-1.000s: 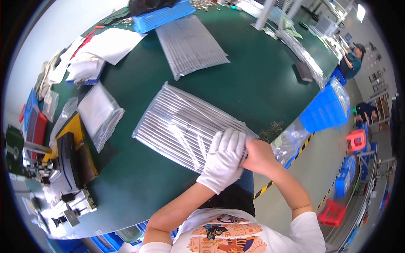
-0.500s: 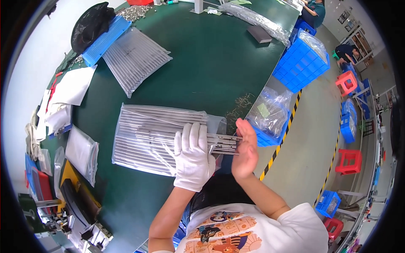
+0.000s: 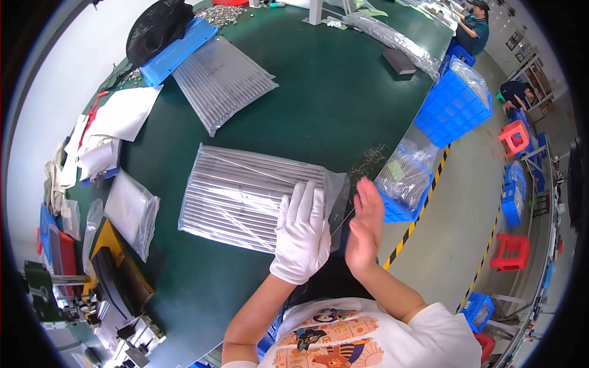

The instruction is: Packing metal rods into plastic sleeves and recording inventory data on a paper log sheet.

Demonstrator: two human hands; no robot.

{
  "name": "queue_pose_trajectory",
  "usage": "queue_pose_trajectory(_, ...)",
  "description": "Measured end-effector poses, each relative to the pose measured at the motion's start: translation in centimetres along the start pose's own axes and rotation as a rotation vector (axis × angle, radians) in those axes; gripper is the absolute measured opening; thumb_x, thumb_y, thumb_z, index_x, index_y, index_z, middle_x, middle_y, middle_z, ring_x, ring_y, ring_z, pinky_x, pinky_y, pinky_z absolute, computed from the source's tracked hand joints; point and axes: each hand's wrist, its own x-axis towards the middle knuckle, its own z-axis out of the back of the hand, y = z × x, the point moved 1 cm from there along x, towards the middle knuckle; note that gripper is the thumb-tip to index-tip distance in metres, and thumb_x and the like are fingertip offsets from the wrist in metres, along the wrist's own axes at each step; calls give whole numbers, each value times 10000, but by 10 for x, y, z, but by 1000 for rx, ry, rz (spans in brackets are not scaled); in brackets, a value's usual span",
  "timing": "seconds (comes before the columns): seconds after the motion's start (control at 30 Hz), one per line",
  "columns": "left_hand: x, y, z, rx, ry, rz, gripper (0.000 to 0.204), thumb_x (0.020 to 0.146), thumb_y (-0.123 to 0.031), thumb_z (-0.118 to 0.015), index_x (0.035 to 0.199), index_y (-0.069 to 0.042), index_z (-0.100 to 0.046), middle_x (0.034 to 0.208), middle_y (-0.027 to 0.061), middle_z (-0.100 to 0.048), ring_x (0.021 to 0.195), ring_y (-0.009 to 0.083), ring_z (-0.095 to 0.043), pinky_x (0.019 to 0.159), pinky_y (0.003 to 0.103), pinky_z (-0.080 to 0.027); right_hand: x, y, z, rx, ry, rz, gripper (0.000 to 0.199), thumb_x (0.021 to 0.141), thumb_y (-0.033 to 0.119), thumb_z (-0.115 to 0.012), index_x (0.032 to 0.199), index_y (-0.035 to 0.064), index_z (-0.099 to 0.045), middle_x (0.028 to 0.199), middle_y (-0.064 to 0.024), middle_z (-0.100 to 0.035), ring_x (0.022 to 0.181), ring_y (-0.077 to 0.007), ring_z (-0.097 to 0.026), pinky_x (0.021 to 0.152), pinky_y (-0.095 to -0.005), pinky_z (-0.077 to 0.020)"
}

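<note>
Both hands have changed: the gloved left hand (image 3: 302, 233) now lies flat and open on the clear bag of rods (image 3: 245, 196) on the bench (image 3: 331, 92); the bare right hand (image 3: 366, 224) has lifted off, open and empty.

Bright, even overhead light fills the scene, with only soft shadows. Glare streaks across the clear bag of metal rods (image 3: 245, 196) and the far pack (image 3: 224, 80). The bare right hand (image 3: 363, 228) is slightly motion-blurred. Fisheye bending curves the green table (image 3: 331, 104) edge, and a black rim rings everything.
</note>
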Motion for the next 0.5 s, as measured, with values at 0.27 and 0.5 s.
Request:
queue_pose_trajectory(0.27,-3,-3,-3,-65,-88,34,441,830,-109,-461,1241,52,-452,1262,251,-462,1177,426,-434,1012,499,-285,-21,4,-24,365,288,-425,837,854,407,-455,1427,9,7,1505,-110,-44,1384,-193,-44,1103,-307,-41)
queue_pose_trajectory(0.5,2,31,54,123,214,41,614,823,-375,-495,1250,62,-431,1333,252,-386,1254,403,-354,1045,475,-255,-7,8,22,-99,425,-367,699,822,208,-544,1416,33,-220,1472,-118,-208,1353,-223,-207,1068,-313,-174)
